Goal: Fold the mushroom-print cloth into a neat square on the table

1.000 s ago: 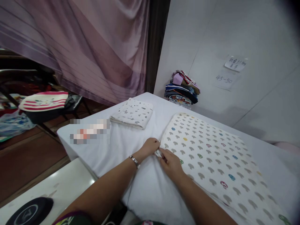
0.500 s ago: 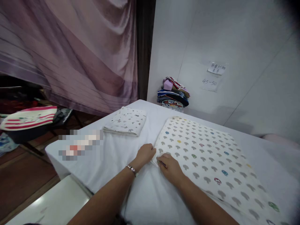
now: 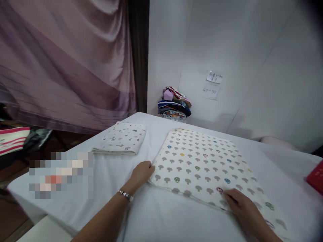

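Note:
A white cloth printed with grey and coloured mushrooms (image 3: 199,168) lies flat in layers on the white-covered table. My left hand (image 3: 143,172), with a bracelet at the wrist, is closed on its near left corner. Farther right along the near edge, my right hand (image 3: 241,203) has its fingers curled on the cloth; they are slightly blurred. To the left of these hands sits a smaller folded white cloth with tiny prints (image 3: 123,138), touched by neither hand.
A pile of folded fabrics (image 3: 174,104) stands beyond the table's back edge, near the wall (image 3: 239,50) with paper notes. A purple curtain (image 3: 75,64) hangs at left. A pixelated patch covers the table's left side. A red object (image 3: 315,178) appears at right.
My right hand has moved right along the cloth's near edge, away from the left hand. My left hand stays at the corner. The view has turned right, bringing in the red object.

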A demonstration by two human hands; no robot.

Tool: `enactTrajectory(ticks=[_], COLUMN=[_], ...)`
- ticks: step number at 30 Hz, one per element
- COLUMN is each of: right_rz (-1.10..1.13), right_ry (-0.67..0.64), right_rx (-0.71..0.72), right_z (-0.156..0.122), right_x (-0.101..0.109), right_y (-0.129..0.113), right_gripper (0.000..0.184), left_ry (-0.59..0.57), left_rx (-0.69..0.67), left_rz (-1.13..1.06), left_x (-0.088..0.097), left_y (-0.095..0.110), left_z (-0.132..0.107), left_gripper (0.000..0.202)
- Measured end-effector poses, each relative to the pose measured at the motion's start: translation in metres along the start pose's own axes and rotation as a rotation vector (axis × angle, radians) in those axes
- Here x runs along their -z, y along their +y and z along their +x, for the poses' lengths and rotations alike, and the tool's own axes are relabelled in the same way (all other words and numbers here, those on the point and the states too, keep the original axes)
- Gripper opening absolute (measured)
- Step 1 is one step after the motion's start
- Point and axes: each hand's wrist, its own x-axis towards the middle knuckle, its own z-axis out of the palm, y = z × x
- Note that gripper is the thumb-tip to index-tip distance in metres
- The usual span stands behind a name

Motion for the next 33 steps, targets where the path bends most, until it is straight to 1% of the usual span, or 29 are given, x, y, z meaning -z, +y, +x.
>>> enactTrajectory(ticks=[2, 4, 6, 8, 10, 12, 14, 19, 23, 25, 27, 31, 33], right_rz=[-0.06, -0.116, -0.142, -0.153, -0.151, -0.099, -0.012, 0.129, 0.381, 0.464, 0.443, 0.266, 0.195], right_ry=[0.09, 0.182, 0.238, 0.267, 0.26, 0.204, 0.152, 0.185, 0.224, 0.233, 0.206, 0.139, 0.109], right_rx=[-0.143, -0.256, -0.333, -0.397, -0.496, -0.597, -0.652, -0.675, -0.672, -0.662, -0.646, -0.623, -0.622], right_z=[-0.026, -0.05, -0.068, -0.076, -0.077, -0.073, -0.067, -0.057, -0.065, -0.072, -0.08, -0.089, -0.09], right_x=[0.015, 0.027, 0.036, 0.042, 0.046, 0.049, 0.052, 0.053, 0.051, 0.048, 0.045, 0.035, 0.03], right_y=[0.042, 0.073, 0.094, 0.105, 0.11, 0.11, 0.107, 0.102, 0.107, 0.111, 0.115, 0.128, 0.138], right_gripper=[0.031, 0.033, 0.035, 0.038, 0.047, 0.057, 0.062, 0.07, 0.077, 0.077, 0.075, 0.072, 0.067], left_ry=[-0.01, -0.023, -0.038, -0.049, -0.062, -0.073, -0.079, -0.063, -0.047, -0.04, -0.053, -0.081, -0.066], left_rx=[-0.005, -0.001, 0.008, 0.009, 0.004, 0.004, 0.02, 0.047, 0.022, 0.009, 0.014, 0.017, 0.025], left_rz=[0.012, 0.031, 0.041, 0.043, 0.05, 0.064, 0.065, 0.052, 0.025, 0.026, 0.041, 0.08, 0.086], left_x=[0.001, 0.004, 0.007, 0.011, 0.012, 0.012, 0.01, 0.007, 0.014, 0.018, 0.017, 0.008, 0.005], left_y=[0.001, 0.003, 0.006, 0.009, 0.012, 0.013, 0.014, 0.017, 0.019, 0.017, 0.012, 0.001, -0.002], left_z=[0.001, 0.001, 0.001, -0.001, -0.003, -0.005, -0.006, -0.008, -0.01, -0.011, -0.012, -0.012, -0.012], left_gripper=[0.025, 0.026, 0.026, 0.026, 0.026, 0.025, 0.025, 0.024, 0.025, 0.026, 0.026, 0.024, 0.023])
